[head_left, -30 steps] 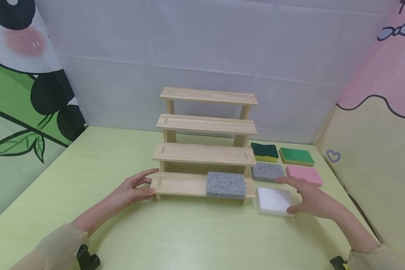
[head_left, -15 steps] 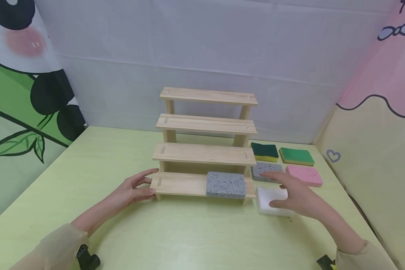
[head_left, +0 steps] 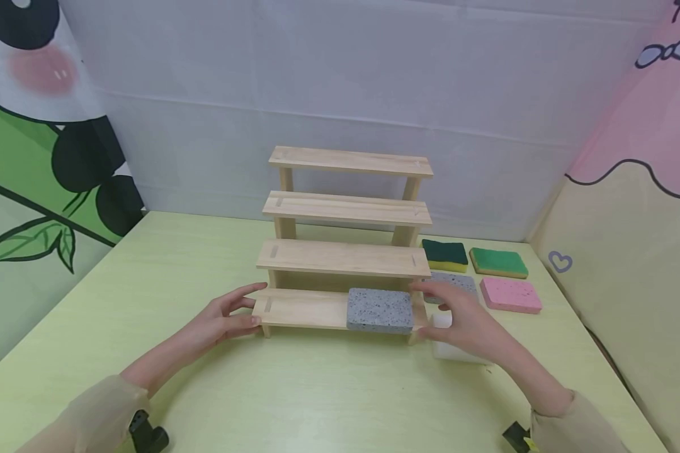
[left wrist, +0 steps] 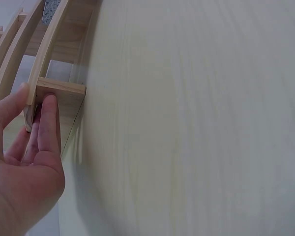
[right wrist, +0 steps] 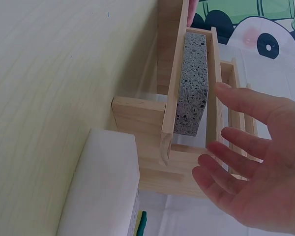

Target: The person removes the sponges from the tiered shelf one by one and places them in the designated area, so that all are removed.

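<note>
A four-tiered wooden shelf stand [head_left: 300,311] is in the middle of the table. On the right part of its lowest step lies a speckled grey sponge [head_left: 379,310], also seen in the right wrist view as a grey sponge [right wrist: 191,88] lengthwise along the step. My left hand [head_left: 223,321] holds the left end of that step; in the left wrist view the hand [left wrist: 32,147] has the step's end between thumb and fingers. With fingers spread and nothing in them, my right hand [head_left: 467,321] is by the step's right end, over a white sponge [head_left: 459,353], which it partly hides.
Right of the stand lie a second grey sponge [head_left: 459,280], a pink sponge [head_left: 511,295], a green sponge [head_left: 498,262] and a dark green and yellow sponge [head_left: 444,255]. A grey-white cloth wall [head_left: 204,151] rises behind; a printed side panel [head_left: 629,264] bounds the right.
My right hand has moved left, from over the white sponge's right side to the right end of the lowest step. The left hand, stand and sponges have stayed in place.
</note>
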